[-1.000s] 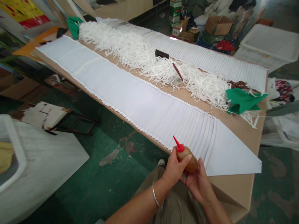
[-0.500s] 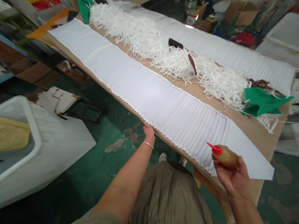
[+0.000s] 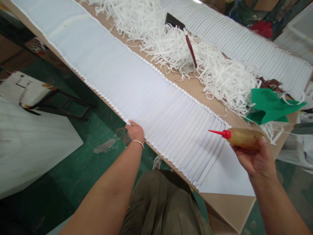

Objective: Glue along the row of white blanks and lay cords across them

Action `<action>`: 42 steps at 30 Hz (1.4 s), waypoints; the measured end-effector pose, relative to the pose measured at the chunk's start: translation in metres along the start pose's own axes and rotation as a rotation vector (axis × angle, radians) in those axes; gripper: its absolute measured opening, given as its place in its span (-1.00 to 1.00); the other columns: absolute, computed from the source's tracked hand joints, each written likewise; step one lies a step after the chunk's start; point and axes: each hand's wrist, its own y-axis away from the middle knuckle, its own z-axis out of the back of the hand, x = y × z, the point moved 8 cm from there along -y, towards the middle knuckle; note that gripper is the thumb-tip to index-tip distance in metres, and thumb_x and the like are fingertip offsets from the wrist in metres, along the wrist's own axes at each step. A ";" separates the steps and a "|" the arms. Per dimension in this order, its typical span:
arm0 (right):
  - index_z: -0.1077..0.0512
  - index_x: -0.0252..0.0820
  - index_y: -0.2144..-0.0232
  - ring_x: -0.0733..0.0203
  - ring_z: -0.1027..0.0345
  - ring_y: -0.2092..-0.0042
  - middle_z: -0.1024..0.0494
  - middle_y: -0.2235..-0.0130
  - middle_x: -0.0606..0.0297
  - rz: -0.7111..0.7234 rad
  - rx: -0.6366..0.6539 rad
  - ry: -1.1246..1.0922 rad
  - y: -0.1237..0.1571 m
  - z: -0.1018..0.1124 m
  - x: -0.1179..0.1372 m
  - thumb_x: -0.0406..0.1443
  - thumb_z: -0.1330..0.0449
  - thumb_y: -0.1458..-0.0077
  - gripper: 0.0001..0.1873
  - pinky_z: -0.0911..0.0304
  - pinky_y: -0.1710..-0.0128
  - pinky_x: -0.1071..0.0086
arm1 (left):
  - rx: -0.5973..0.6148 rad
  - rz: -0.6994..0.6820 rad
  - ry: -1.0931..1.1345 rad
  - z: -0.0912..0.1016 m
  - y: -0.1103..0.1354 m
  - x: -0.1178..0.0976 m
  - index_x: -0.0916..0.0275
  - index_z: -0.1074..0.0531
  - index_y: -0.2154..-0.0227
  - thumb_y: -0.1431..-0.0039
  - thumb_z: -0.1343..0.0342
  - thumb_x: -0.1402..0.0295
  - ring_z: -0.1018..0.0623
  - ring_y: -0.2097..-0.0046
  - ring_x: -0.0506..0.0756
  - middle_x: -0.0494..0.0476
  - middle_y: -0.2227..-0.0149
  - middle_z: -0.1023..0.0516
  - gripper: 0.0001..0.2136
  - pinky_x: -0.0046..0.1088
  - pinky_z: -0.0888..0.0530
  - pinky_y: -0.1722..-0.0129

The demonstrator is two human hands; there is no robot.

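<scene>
My right hand (image 3: 256,161) is wrapped round a yellowish-brown squeeze bottle (image 3: 246,138) with a thin red nozzle. The bottle lies almost level above the right part of a long row of overlapping white sheets (image 3: 146,91), its tip pointing left. At the near table edge, my left hand (image 3: 135,131) is closed on the border of these sheets, with its fingertips partly hidden. The sheets lie fanned in narrow steps at the right, and small white tabs line both long borders.
Behind the sheets lies a heap of shredded white strips (image 3: 156,42), with a dark-red-handled brush (image 3: 191,50) and a black block (image 3: 174,21) on it. Green cloth (image 3: 271,104) lies at the right. A stool (image 3: 63,101) and a large white bin (image 3: 36,147) stand at the left.
The white sheets have slid left along the table, my left hand moving with them. My right hand has raised the bottle and turned it more level. The view has shifted closer.
</scene>
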 end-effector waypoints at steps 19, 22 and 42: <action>-0.43 0.04 -0.15 0.11 -0.44 0.03 -0.52 -0.01 0.27 0.524 0.152 0.745 -0.047 -0.084 0.052 -0.14 -0.55 0.29 -0.12 -0.30 -0.16 0.10 | -0.034 -0.018 -0.037 0.003 -0.001 -0.003 0.53 -0.31 0.05 -0.48 0.29 0.07 -0.59 0.11 0.30 0.49 0.22 -0.56 -0.48 -0.22 -0.45 0.16; -0.43 0.00 -0.15 0.10 -0.44 -0.02 -0.53 -0.05 0.22 0.541 0.141 0.719 -0.047 -0.092 0.051 -0.18 -0.56 0.29 -0.12 -0.26 -0.21 0.07 | -0.012 -0.009 -0.022 0.004 0.000 -0.004 0.54 -0.29 0.04 -0.49 0.28 0.08 -0.60 0.08 0.31 0.53 0.20 -0.57 -0.49 -0.21 -0.45 0.15; -0.41 -0.20 0.23 0.01 -0.56 0.10 -0.59 0.19 0.23 0.231 0.099 0.262 -0.135 -0.079 -0.021 -0.18 -0.52 0.12 -0.54 -0.57 0.19 0.01 | -0.035 -0.053 -0.035 0.000 -0.004 -0.005 0.60 -0.33 0.00 -0.48 0.32 0.13 -0.58 0.04 0.36 0.66 0.09 -0.55 -0.45 -0.16 -0.46 0.10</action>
